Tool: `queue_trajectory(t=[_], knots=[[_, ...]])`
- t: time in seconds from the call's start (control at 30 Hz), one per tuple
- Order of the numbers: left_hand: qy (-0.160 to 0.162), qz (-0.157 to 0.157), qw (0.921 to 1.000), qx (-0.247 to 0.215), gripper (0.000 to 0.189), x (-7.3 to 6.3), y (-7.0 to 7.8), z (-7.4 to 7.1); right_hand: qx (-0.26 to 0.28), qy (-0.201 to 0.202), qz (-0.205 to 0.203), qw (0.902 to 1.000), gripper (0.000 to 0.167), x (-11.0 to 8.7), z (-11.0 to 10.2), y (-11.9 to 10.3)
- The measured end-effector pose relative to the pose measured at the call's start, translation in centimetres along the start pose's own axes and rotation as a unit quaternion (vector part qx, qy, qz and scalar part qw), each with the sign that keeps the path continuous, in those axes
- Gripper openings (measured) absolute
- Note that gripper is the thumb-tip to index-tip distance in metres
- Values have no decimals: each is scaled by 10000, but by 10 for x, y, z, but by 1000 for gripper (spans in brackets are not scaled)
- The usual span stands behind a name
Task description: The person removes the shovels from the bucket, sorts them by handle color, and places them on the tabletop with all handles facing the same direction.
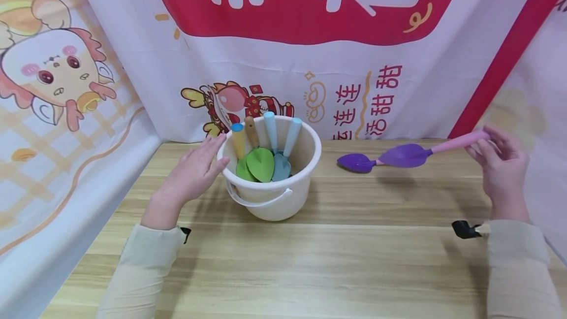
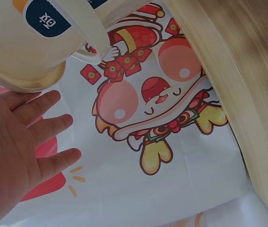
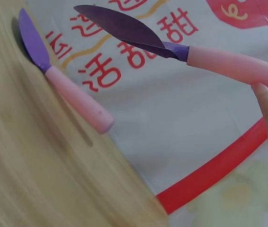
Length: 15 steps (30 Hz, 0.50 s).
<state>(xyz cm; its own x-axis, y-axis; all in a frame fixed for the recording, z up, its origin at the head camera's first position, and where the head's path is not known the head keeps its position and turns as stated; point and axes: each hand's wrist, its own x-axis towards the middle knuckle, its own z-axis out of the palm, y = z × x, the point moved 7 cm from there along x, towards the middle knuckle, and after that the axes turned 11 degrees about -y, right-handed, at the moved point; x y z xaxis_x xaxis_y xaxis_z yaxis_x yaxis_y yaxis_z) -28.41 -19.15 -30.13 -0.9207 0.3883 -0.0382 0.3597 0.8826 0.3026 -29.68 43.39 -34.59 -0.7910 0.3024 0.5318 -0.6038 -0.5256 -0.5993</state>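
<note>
My right hand (image 1: 502, 161) pinches the pink handle of a purple-bladed garden trowel (image 1: 405, 155), held above the table with its blade pointing left. A second purple trowel (image 1: 356, 162) with a pink handle lies on the table near the back edge; the right wrist view shows it whole. At the left, my left hand (image 1: 195, 169) has its fingers extended and touches the rim of a white bucket (image 1: 283, 206). Inside stand several small trowels, among them a green one (image 1: 260, 164) and a grey-blue one (image 1: 281, 167), handles up.
A wood-grain table (image 1: 336, 270) carries everything. Behind it hangs a white and red printed cloth (image 1: 354, 53), close to the table's back edge. Another printed cloth (image 1: 48, 151) hangs along the left side. The bucket's handle (image 1: 261, 204) hangs down at the front.
</note>
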Motion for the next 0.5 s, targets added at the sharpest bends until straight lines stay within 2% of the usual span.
queue_trajectory(t=[0.17, 0.5], knots=[[5, 11, 10000, -15, 67, 0, -1, 0, 109, 23, 189, 9998, 36, -4, -10, 3], [-7, 31, 10000, -12, 67, 1, -1, 0, -33, 35, 455, 9990, 36, -12, -28, 5]])
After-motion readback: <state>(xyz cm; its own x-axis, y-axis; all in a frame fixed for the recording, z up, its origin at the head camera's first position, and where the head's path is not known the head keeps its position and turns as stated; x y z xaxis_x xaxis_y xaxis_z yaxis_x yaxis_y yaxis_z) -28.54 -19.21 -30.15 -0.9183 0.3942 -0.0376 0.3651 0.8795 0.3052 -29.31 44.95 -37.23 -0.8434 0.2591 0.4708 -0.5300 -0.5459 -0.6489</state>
